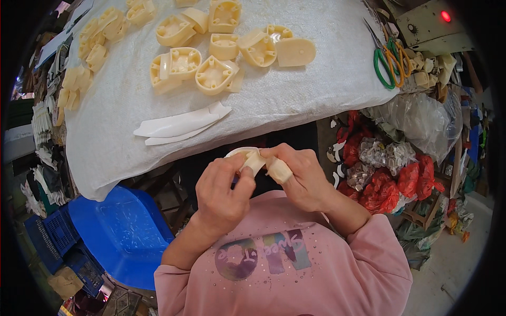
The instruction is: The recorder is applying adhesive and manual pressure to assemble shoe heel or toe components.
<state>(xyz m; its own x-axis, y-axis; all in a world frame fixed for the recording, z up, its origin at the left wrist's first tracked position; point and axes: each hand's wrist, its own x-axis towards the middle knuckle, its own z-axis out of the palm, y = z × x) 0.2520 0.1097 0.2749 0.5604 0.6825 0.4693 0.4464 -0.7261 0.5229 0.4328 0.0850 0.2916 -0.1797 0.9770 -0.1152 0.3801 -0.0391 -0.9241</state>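
Between my hands, just off the table's near edge, is a cream plastic piece [255, 162] with a curved rim, much like the shoe heels on the table. My left hand [223, 190] grips its left side between thumb and fingers. My right hand [304, 179] is closed at its right side, with the fingers partly hidden. A blunt cream block [279, 170] shows at my right hand; whether it joins the held piece, I cannot tell. Past my hands, two white curved strips [182, 121] lie on the table near several cream shoe heels [215, 76], hollow and D-shaped.
White woven sheeting [327, 95] covers the table. Green-handled scissors [383, 68] and orange-handled scissors [399, 64] lie at its right edge. More heels [96, 57] sit far left. A blue plastic tub [126, 231] stands lower left; red bags [379, 187] are heaped at right.
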